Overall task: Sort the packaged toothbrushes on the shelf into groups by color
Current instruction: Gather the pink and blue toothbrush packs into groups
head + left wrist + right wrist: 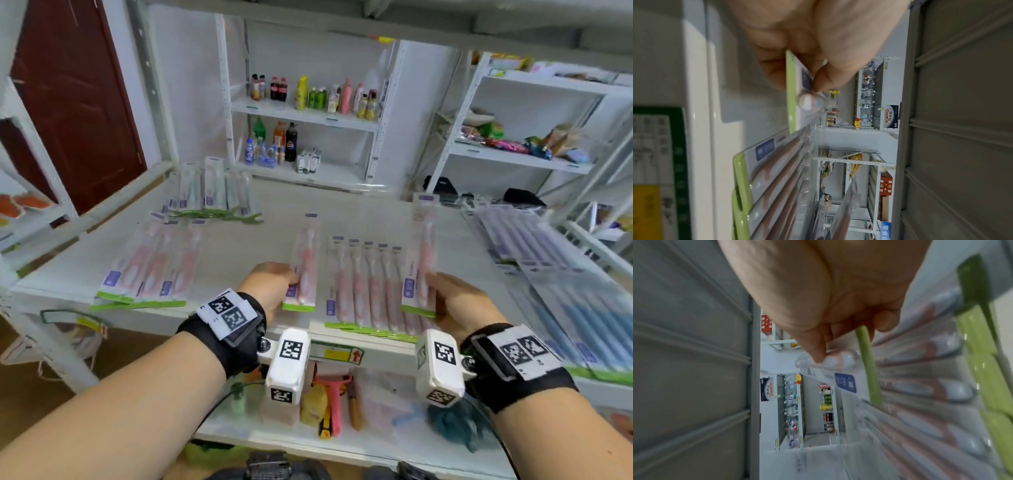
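Shelf (239,236) first: keep both packs low over it and set each one flat, green foot edge toward the front, square with the pink row (370,294) at mid-front.

Counted, largest group down:
- Blue spread (579,308), well right of the pink row: many overlapping packs, too blurred to count.
- Pink row itself: five purple header tabs visible.
- Second pink pile (154,270), well left of the row: three headers plain, perhaps a fourth.
- Green-toned batch (212,192), behind and left of the row: about five.
- Two loose pink packs, both lifted.

Left pink pack (303,270), just left of the row, pinched near its lower corner by the left grip (270,287), thumb against fingers. Right pink pack (423,267), over the row's right end, clasped at its lower edge by the right grip (459,301), fingers curled round it.

Best to lay each against its nearer end of the row, overlapping evenly, without nudging the neighbours.
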Demonstrator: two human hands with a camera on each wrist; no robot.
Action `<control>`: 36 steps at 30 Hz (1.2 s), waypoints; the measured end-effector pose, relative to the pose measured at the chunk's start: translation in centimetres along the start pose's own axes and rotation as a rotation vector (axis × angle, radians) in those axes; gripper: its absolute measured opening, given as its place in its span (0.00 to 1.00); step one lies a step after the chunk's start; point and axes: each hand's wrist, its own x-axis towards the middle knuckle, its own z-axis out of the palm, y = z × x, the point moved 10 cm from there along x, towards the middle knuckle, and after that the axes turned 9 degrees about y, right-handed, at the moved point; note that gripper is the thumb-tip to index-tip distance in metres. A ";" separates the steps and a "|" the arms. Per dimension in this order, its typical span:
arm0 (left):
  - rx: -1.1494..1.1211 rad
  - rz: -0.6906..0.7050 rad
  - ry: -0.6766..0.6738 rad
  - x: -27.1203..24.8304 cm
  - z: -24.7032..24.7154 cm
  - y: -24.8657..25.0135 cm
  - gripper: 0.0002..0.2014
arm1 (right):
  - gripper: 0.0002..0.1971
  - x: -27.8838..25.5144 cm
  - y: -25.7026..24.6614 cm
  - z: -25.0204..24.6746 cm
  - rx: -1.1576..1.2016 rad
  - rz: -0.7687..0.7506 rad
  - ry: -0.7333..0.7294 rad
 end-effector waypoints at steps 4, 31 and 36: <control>0.022 -0.016 -0.060 -0.5 2.0 -0.6 0.12 | 0.07 0.8 1.3 -2.4 0.121 0.099 -0.007; 0.306 0.188 0.003 0.1 3.1 -0.2 0.18 | 0.04 1.7 3.2 -3.6 0.147 0.154 -0.114; 0.441 0.253 -0.002 0.2 3.3 0.2 0.15 | 0.05 1.6 3.3 -3.6 0.138 0.178 -0.133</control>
